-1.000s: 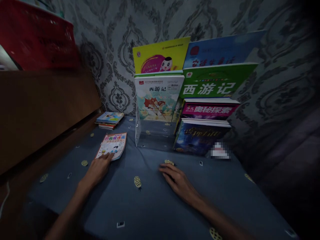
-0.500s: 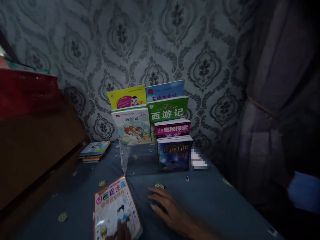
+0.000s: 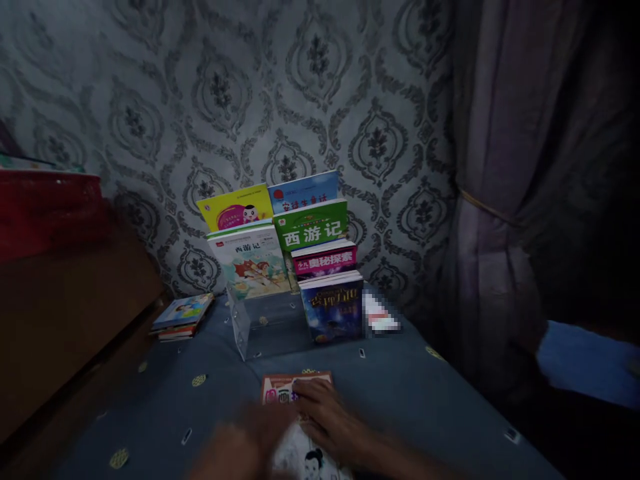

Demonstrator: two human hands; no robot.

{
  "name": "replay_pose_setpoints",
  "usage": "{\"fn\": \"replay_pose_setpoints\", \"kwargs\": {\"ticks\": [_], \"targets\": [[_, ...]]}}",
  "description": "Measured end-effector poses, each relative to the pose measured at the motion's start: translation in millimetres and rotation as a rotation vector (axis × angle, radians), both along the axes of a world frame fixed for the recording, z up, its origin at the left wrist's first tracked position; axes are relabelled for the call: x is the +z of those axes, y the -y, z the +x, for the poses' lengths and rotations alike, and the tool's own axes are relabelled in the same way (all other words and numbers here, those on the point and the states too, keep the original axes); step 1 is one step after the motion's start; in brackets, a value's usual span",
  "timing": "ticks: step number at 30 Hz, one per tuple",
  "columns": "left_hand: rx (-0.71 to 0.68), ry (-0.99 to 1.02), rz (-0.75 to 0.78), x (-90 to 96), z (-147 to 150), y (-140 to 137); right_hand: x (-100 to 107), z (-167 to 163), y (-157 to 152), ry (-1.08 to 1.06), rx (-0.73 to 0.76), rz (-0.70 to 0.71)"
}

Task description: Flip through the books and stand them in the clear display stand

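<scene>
A picture book [image 3: 320, 379] with an orange-red border and a large cartoon child on its cover lies on the dark cloth in front of me. Across its upper part rests my right hand [image 3: 334, 421], fingers stretched out over the title. My left hand [image 3: 245, 443] is over the book's left side, smeared by motion, so its fingers cannot be made out. Beyond them stands a clear tiered book rack [image 3: 239, 323]. It holds a pale book [image 3: 255, 267], a yellow one [image 3: 235, 208], a green one [image 3: 313, 227], a blue one [image 3: 305, 190], a pink one [image 3: 327, 263] and dark blue books [image 3: 334, 310].
At the left, a small pile of books [image 3: 183, 313] lies near a brown box [image 3: 75, 313] with a red bag [image 3: 47, 207] on top. A blurred-out white item [image 3: 383, 313] is right of the rack. Patterned wallpaper [image 3: 320, 87] and a curtain [image 3: 500, 200] stand behind.
The picture book has shifted right and turned straighter. My right hand has come from the bare cloth onto its cover, and my left hand has moved up beside it. The view has swung right.
</scene>
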State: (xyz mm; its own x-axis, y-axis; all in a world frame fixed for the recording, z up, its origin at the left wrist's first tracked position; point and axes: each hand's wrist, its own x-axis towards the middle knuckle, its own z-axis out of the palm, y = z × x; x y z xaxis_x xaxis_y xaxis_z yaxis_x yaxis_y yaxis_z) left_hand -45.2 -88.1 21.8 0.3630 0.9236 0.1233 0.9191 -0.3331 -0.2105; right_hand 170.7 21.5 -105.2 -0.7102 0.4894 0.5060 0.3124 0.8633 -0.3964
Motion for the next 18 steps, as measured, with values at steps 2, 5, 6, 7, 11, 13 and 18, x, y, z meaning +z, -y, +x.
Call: {"fn": "replay_pose_setpoints", "kwargs": {"ticks": [2,5,6,7,11,13,18], "targets": [[0.028,0.029,0.14,49.8,-9.8,-42.1,-0.6,-0.7,0.9,-0.012,-0.002,0.012],[0.016,0.181,0.618,123.9,-13.9,-106.1,0.4,-2.6,3.4,-0.004,-0.011,0.006],[-0.015,0.203,0.73,143.4,-12.6,-125.3,1.2,-3.3,4.2,-0.001,-0.026,0.001],[-0.031,0.204,0.795,159.1,-10.6,-142.9,2.2,-4.0,4.8,0.003,-0.039,-0.003],[0.034,0.096,0.781,186.5,-1.8,-194.9,6.5,-4.4,5.1,0.042,-0.04,-0.016],[0.089,0.026,0.718,187.5,0.5,-209.7,8.0,-3.0,4.3,0.057,-0.019,-0.022],[0.158,-0.012,0.72,186.2,2.0,-224.6,11.9,2.3,5.0,0.039,0.001,-0.004]]}}
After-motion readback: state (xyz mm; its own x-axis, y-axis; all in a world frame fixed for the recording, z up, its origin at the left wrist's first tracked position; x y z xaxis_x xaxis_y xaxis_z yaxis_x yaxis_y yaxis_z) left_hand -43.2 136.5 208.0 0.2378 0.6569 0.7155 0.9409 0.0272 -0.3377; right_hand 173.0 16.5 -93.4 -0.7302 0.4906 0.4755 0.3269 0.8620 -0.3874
